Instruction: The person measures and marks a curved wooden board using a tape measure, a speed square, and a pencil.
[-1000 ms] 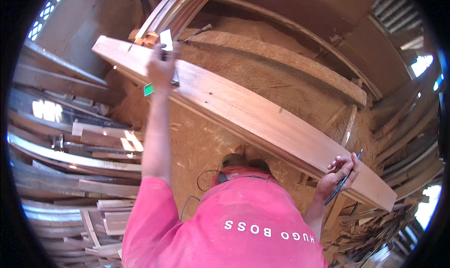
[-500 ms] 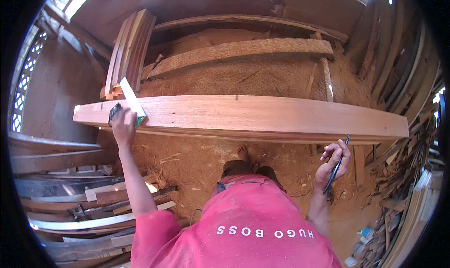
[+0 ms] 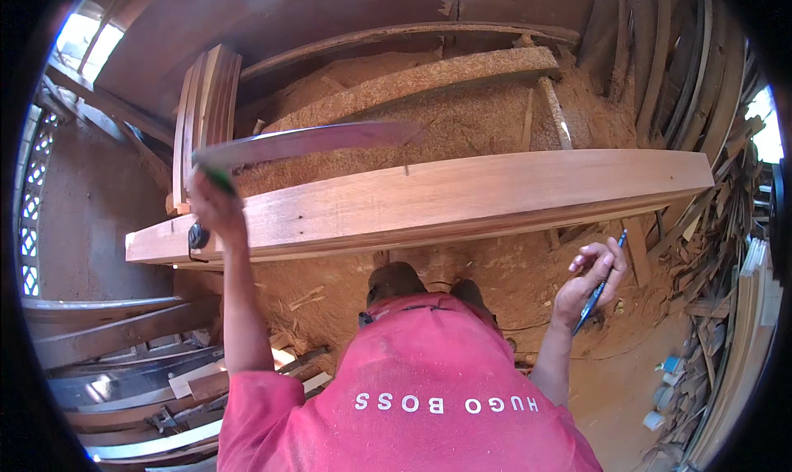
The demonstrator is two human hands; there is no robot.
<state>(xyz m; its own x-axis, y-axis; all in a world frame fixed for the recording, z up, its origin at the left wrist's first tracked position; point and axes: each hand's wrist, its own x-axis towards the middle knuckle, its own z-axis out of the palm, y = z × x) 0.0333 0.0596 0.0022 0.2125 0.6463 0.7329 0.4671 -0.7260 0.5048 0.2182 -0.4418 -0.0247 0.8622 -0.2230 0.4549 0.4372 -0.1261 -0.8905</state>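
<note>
The left hand [image 3: 216,206] is raised at the near left end of a long reddish wooden plank [image 3: 445,200], fingers closed round the green handle of a long thin blade-like strip [image 3: 309,140], blurred, that reaches out to the right above the plank; whether it is a saw or a ruler cannot be told. The right hand [image 3: 590,278] hangs below the plank's right half, apart from it, loosely curled with a blue pen [image 3: 601,284] pinched between its fingers. The plank lies across the view over a sawdust-covered floor [image 3: 462,117]. Stacked boards [image 3: 202,109] stand on edge behind its left end, with scrap timber [image 3: 726,249] piled to the right.
</note>
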